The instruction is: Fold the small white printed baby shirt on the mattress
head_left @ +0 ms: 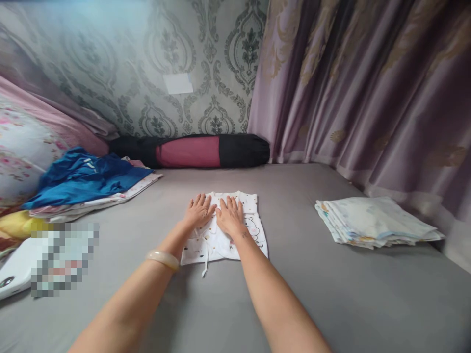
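Observation:
A small white baby shirt (221,247) with a printed cartoon animal, little coloured marks and a tie string lies on the grey sheet in front of me. Parts of it look folded over. My left hand (199,210) rests flat on its upper left part, fingers stretched out; a pale bangle (163,259) circles that wrist. Beside it, my right hand (231,215) presses flat on the shirt's upper middle, its fingers also spread. The thumbs nearly meet. Both hands cover part of the cloth and hold nothing.
A stack of folded white cloths (379,220) sits at the right. Blue clothing (91,171) tops a pile at the left, near a white object (22,264). Against the patterned wall lies a black and maroon long bag (187,151); a purple curtain (349,88) hangs at right.

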Demonstrator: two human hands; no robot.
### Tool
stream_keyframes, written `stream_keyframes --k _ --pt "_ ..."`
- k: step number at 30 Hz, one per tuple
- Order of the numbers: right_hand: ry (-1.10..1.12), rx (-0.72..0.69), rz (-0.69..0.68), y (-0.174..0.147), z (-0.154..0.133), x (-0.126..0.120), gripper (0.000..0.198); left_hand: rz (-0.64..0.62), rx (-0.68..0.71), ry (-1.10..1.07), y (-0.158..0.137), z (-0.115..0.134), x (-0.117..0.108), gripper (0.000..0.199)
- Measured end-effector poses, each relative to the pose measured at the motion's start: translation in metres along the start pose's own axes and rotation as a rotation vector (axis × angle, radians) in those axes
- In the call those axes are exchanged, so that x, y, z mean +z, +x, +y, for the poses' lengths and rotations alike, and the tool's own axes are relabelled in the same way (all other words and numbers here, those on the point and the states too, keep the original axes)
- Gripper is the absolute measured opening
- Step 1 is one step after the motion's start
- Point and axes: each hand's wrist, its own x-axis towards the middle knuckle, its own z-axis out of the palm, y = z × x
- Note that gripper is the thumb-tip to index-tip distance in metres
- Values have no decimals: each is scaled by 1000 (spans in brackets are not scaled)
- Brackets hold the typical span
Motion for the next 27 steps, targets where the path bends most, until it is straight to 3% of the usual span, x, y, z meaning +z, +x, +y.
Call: stream_keyframes --k 3,8,12,21,27 --pt "32 21 4 1 0 -4 54 25 -9 52 1 7 -7 59" --pt "6 105 118 1 7 -6 52 217 69 10 -2 32 -7 54" --pt "-9 161 114 0 14 -5 52 190 66 -56 -7 42 1 54" --pt "-36 177 43 1 15 -6 53 193 55 -112 -6 38 11 56" --pt "-10 175 44 2 17 -12 54 422 -48 -121 -13 39 13 56"
